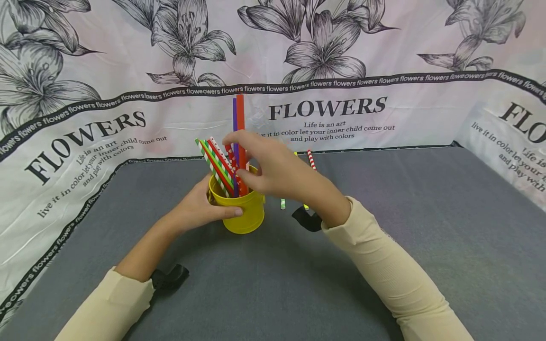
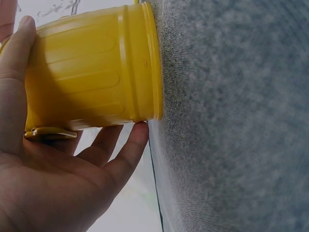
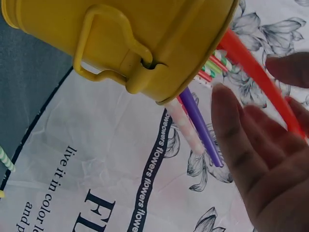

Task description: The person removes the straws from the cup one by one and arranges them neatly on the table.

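A yellow bucket (image 1: 247, 215) stands on the grey table, holding several straws. My left hand (image 1: 196, 208) grips its left side, thumb across the front and the other fingers behind. Out of the bucket rise a tall red-orange straw (image 1: 241, 111), a purple straw (image 1: 234, 113) and a slanting bunch of striped straws (image 1: 215, 163). My right hand (image 1: 281, 166) is over the rim beside the straws. In the right wrist view its fingers (image 3: 227, 116) are spread apart near the red-orange straw (image 3: 256, 72); contact cannot be made out. The bucket's small handle (image 3: 84, 43) hangs at its side.
Behind my right wrist lie a red-and-white striped straw (image 1: 312, 159), a green-and-white one (image 1: 283, 204) and a yellow one (image 1: 305, 207), partly hidden. A flower-printed cloth (image 1: 204, 118) stands along the table's back and sides. Black straps (image 1: 170, 278) stick out from both wrists.
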The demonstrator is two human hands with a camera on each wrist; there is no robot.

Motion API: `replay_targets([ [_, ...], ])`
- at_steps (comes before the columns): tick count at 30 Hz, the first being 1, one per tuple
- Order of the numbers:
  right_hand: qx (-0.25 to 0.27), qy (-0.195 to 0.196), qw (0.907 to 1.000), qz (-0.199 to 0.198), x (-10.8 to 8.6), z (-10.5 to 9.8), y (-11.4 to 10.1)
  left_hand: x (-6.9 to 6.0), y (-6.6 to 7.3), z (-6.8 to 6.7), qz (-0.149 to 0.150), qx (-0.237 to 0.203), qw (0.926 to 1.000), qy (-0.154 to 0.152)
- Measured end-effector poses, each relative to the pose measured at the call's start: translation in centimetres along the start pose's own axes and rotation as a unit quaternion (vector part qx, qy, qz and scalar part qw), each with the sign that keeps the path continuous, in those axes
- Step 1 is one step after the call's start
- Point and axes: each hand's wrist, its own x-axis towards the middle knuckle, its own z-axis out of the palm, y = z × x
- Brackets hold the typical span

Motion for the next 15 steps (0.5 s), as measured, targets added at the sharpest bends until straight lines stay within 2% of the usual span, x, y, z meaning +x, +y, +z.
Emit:
replay_targets([
  [3,0.038,-0.030,0.9988,-0.009,0.1,0.3,0.0,0.0,-0.1,0.0,0.011,-0.004,0.9999,-0.004],
  [5,0.057,-0.026,0.9979,-0.015,0.1,0.7,0.1,0.1,-0.2,0.0,0.017,-0.004,0.9998,-0.006],
  [11,0.071,0.069,0.9934,-0.058,0.2,1.8,0.2,0.0,-0.2,-0.1,0.014,-0.007,0.9998,-0.008],
  [15,0.085,0.109,0.9868,-0.084,0.2,2.1,0.3,0.1,-0.3,-0.1,0.015,-0.007,0.9998,-0.009],
])
